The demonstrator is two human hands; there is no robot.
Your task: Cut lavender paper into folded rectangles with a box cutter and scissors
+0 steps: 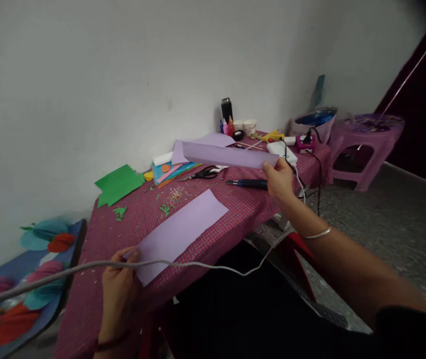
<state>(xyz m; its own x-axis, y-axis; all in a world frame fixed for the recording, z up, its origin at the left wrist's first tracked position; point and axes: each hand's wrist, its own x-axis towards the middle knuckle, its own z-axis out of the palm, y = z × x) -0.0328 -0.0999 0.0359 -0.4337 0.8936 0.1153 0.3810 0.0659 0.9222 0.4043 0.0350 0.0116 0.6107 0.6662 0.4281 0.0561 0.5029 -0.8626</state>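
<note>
Pink-checked bench (pixel 130 219) against white wall. Pinching, with left hand (pixel 117 286), near corner of lilac sheet (pixel 183 229) lying flat on bench; gripping, with right hand (pixel 279 182), end of lilac strip (pixel 227 154) raised over scissors (pixel 205 173), blue cutter (pixel 248 183).

Honestly can't read a single word anywhere. The black bottle (pixel 226 108), the paper cups (pixel 250 126) and the little glue bottles (pixel 228 126) at the back of my bench (pixel 235 209) are too small and blurry.
</note>
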